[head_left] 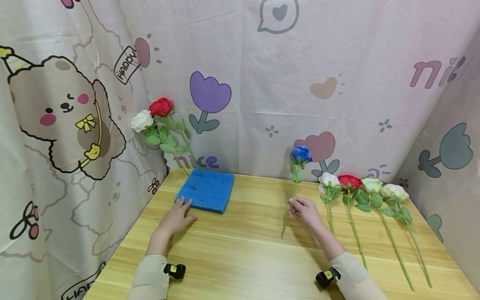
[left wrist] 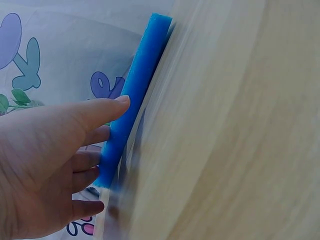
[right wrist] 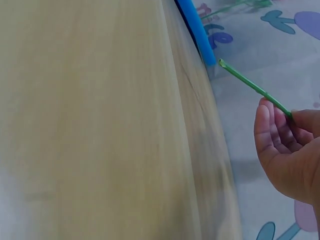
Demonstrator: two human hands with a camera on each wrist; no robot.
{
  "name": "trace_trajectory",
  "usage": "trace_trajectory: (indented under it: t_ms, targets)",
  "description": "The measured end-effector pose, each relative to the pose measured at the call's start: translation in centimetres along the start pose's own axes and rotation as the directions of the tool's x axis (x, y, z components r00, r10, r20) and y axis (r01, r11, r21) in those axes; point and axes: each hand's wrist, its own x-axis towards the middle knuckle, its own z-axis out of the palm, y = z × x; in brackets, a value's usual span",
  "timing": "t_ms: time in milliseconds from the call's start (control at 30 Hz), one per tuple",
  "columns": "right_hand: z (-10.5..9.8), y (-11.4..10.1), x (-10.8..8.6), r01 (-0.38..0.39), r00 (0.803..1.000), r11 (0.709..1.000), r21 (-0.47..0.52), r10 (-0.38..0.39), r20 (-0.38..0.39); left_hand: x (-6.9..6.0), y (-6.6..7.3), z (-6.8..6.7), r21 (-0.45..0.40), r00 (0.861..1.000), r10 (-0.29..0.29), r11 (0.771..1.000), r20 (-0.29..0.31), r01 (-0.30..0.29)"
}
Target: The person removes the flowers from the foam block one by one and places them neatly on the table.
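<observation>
My right hand pinches the green stem of a blue rose between thumb and fingers. The flower points up, and the stem's lower end sticks out below the hand. My left hand rests at the near left corner of a blue foam board, its fingers extended. In the left wrist view the thumb and fingertips touch the edge of that foam board. A red rose and a white rose stand in the board by their stems, leaning left. Several small holes dot its top.
On the right of the wooden table lie a white rose, a red rose and two pale roses, stems toward the near side. A printed curtain hangs behind the table and along both sides.
</observation>
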Motion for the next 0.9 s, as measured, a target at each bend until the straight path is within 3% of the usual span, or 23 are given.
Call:
trace_trajectory:
  t_ms: [467, 900]
  targets:
    - [-2.9, 1.3, -1.4, -0.068, 0.998, 0.997, -0.024, 0.068, -0.002, -0.1, 0.2, 0.0, 0.001, 1.0, 0.008, 1.0, -0.014, -0.008]
    - [-5.3, 2.2, -1.9, -0.187, 0.982, 0.98, 0.066, 0.186, 0.025, -0.1, 0.2, 0.1, 0.004, 1.0, -0.001, 1.0, -0.013, 0.001]
